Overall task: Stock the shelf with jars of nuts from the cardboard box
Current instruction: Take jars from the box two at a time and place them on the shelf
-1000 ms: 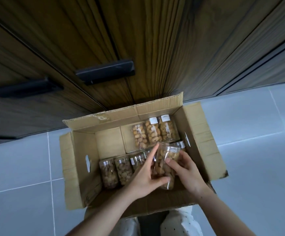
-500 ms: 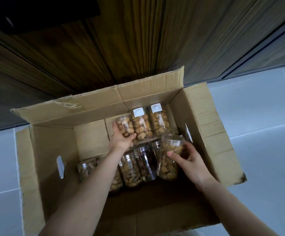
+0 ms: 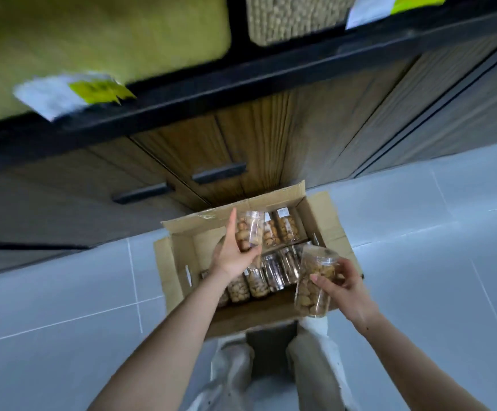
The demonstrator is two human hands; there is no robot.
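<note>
Closest to the body, the right hand point(image 3: 343, 287) grips a jar of nuts point(image 3: 315, 284) by its side, tilted, above the near edge of the cardboard box point(image 3: 179, 280). Farther out, the left hand point(image 3: 235, 253) holds a second jar point(image 3: 248, 229) over the box's middle, forefinger straight, other fingers wrapped, as far as the blur allows. More jars lie in the box. Beyond, the dark shelf point(image 3: 241, 77) carries blurred goods. Best to raise both jars upright and set them down one at a time.
</note>
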